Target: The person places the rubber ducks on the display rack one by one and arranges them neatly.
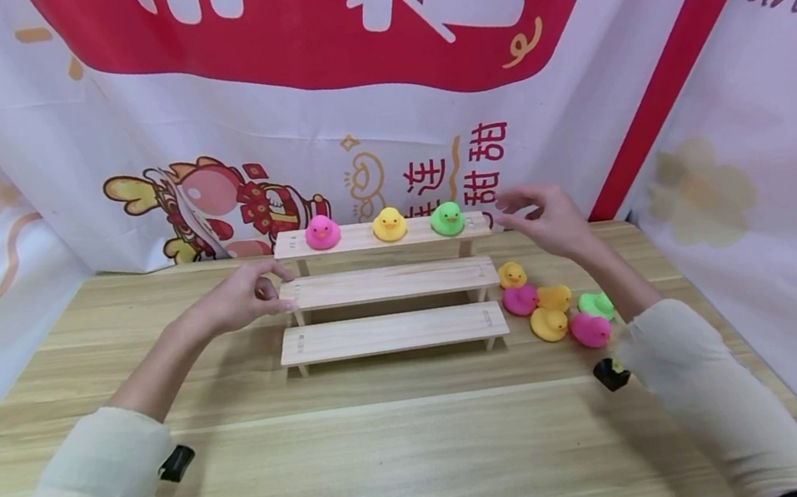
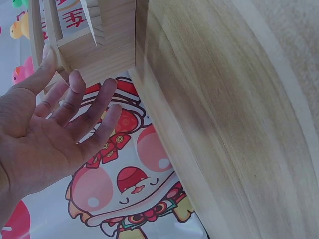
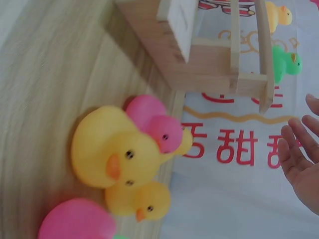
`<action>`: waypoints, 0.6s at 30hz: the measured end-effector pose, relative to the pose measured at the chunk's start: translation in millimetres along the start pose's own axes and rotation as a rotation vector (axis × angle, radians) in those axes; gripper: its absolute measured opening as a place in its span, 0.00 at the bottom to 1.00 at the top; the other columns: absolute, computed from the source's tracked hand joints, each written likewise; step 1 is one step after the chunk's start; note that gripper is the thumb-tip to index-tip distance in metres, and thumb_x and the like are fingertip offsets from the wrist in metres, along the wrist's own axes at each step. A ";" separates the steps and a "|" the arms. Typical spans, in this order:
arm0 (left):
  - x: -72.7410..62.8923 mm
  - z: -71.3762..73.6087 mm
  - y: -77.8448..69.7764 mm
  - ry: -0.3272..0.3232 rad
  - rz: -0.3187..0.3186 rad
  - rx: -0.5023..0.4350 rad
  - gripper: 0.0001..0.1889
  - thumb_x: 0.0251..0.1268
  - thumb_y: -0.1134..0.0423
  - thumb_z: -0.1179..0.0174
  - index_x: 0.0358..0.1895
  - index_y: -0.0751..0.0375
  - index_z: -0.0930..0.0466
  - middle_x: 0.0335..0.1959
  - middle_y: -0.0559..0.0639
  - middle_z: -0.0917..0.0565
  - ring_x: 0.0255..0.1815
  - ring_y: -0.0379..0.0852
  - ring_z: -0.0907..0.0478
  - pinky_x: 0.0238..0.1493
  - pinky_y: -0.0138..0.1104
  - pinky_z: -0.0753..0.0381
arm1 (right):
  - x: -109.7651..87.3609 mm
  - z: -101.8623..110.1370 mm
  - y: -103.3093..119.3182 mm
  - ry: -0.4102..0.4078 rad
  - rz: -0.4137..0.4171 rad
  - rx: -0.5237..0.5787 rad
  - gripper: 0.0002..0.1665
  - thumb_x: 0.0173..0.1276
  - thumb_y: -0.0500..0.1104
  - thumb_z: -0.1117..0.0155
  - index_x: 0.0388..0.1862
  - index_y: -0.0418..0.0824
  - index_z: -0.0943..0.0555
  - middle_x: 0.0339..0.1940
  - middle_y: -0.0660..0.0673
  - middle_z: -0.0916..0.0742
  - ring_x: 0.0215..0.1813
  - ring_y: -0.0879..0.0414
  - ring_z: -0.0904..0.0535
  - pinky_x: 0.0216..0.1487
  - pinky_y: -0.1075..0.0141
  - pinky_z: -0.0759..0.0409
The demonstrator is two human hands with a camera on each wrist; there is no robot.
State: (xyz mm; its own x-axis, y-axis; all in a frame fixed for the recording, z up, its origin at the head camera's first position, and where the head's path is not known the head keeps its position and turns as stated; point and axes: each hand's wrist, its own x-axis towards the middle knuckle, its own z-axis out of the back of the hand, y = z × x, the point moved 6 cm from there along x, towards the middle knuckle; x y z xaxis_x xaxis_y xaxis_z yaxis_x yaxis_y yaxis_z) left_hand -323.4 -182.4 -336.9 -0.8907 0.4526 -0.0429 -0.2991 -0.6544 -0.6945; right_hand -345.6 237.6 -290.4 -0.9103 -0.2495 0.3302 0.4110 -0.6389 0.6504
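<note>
A three-step wooden shelf rack [image 1: 388, 283] stands on the table. On its top step sit a pink duck [image 1: 322, 232], a yellow duck [image 1: 390, 225] and a green duck [image 1: 448, 219], spaced apart in a row. My left hand [image 1: 249, 295] is at the rack's left end, its thumb and fingertips touching or very near the step edges; in the left wrist view the left hand [image 2: 55, 127] has loosely spread fingers. Just off the top step's right end, beside the green duck, my right hand [image 1: 549, 220] hovers with relaxed fingers and holds nothing.
Right of the rack, several loose ducks lie bunched on the table, among them a yellow duck [image 1: 549, 324], a pink duck [image 1: 591, 330] and a green duck [image 1: 596, 306]. A printed cloth [image 1: 324, 141] hangs behind the rack. Wooden tabletop [image 1: 397, 467] extends in front.
</note>
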 end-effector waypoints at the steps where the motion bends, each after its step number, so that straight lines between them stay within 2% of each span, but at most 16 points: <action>1: -0.1 0.0 -0.2 0.001 -0.001 0.000 0.21 0.68 0.68 0.30 0.58 0.74 0.26 0.26 0.52 0.22 0.30 0.44 0.28 0.30 0.33 0.29 | -2.3 1.2 -1.6 0.006 -0.003 -0.003 0.21 0.75 0.43 0.32 0.62 0.34 0.18 0.56 0.35 0.13 0.56 0.44 0.17 0.52 0.59 0.19; 6: 0.1 -0.4 0.2 0.004 0.000 -0.002 0.21 0.68 0.69 0.31 0.58 0.74 0.27 0.26 0.52 0.22 0.30 0.44 0.28 0.30 0.33 0.28 | -12.8 5.1 -10.3 0.038 -0.017 -0.019 0.19 0.75 0.39 0.32 0.61 0.31 0.17 0.54 0.33 0.12 0.54 0.42 0.16 0.46 0.73 0.22; 8: 0.0 -0.8 0.2 0.004 0.002 -0.002 0.21 0.68 0.69 0.31 0.58 0.74 0.27 0.26 0.52 0.22 0.30 0.44 0.28 0.30 0.33 0.28 | -16.3 5.4 -14.8 0.049 -0.027 -0.026 0.19 0.74 0.38 0.32 0.60 0.31 0.17 0.53 0.33 0.12 0.52 0.42 0.16 0.45 0.74 0.22; 11: -0.5 -0.7 -0.3 0.005 0.004 -0.004 0.21 0.68 0.68 0.31 0.59 0.74 0.27 0.26 0.52 0.22 0.30 0.44 0.27 0.31 0.33 0.28 | -20.2 4.8 -22.0 0.068 -0.042 -0.038 0.18 0.73 0.36 0.32 0.59 0.31 0.16 0.51 0.33 0.11 0.51 0.42 0.16 0.45 0.69 0.19; 18: -0.9 0.4 -1.1 0.004 -0.009 -0.010 0.21 0.68 0.69 0.31 0.58 0.75 0.27 0.26 0.53 0.21 0.29 0.44 0.27 0.31 0.33 0.28 | -26.6 -5.3 -39.8 0.147 -0.100 -0.067 0.17 0.73 0.37 0.32 0.58 0.31 0.17 0.51 0.33 0.12 0.53 0.41 0.17 0.54 0.49 0.18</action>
State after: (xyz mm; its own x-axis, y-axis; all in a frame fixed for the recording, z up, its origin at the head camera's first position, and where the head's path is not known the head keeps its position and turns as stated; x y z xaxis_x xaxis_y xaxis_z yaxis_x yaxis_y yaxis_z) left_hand -322.4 -182.3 -335.8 -0.8868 0.4605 -0.0394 -0.3035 -0.6445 -0.7018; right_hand -338.0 265.8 -328.8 -0.9458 -0.2831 0.1590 0.3183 -0.7117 0.6262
